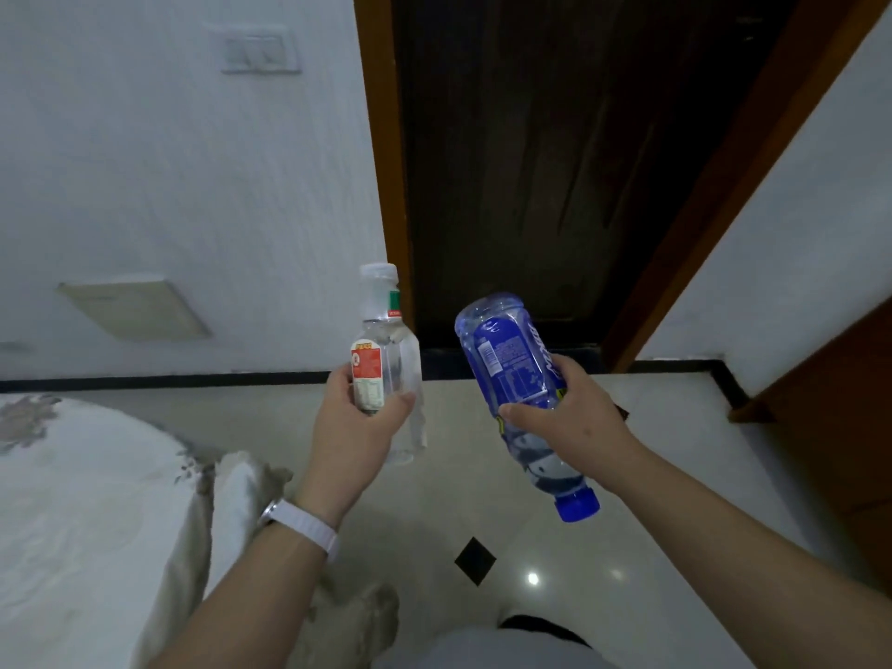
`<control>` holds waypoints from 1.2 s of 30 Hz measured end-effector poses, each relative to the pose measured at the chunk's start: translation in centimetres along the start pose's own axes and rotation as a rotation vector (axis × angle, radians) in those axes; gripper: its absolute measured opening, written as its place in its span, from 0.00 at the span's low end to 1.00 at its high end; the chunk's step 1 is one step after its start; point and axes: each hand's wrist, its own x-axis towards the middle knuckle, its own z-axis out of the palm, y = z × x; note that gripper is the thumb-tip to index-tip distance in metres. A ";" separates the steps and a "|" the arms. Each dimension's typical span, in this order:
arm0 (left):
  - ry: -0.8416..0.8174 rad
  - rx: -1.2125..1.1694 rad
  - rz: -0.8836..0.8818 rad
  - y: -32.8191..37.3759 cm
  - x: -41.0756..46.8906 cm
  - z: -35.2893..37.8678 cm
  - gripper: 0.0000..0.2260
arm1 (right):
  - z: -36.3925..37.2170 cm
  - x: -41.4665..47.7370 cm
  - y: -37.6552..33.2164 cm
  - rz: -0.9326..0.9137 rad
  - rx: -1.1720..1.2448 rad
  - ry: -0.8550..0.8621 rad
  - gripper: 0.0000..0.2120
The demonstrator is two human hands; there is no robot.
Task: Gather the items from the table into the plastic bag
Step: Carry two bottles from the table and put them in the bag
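White walls (145,185) filled the upper left of the frame, and a dark wooden door (531,161) in an orange-brown frame stood at the upper middle. Pale glossy floor (651,475) spread across the lower right, with a black skirting line where it met the wall. A bed (72,499) with a white patterned cover took up the lower left.

Both forearms reached up from the bottom edge. The left hand (357,427), at the middle of the frame, held a clear bottle (386,350) upright, its fingers (338,379) and thumb wrapped round the lower half by the red and white label. The right hand (574,417), just beside it to the right, gripped a blue bottle (502,350) round its middle, fingers (569,369) curled over the label. That bottle was tilted, base toward the door, blue cap (578,505) pointing down toward the lower right. The two bottles were near each other but apart, both held in the air above the floor.

A white watch strap (304,523) circled the left wrist. A switch plate (260,50) sat high on the wall, and a small black diamond tile (475,560) lay in the floor below the hands.
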 end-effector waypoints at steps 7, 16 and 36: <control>0.159 0.033 -0.099 -2.1 8.9 -1.0 0.19 | 3.2 11.3 -1.6 -0.002 0.045 -0.137 0.32; 0.340 0.073 -0.172 0.5 24.0 -1.6 0.16 | 6.7 30.6 -7.6 -0.092 0.070 -0.346 0.33; 0.662 0.048 -0.265 -1.7 38.8 -13.7 0.19 | 22.4 49.0 -21.3 -0.262 -0.030 -0.632 0.21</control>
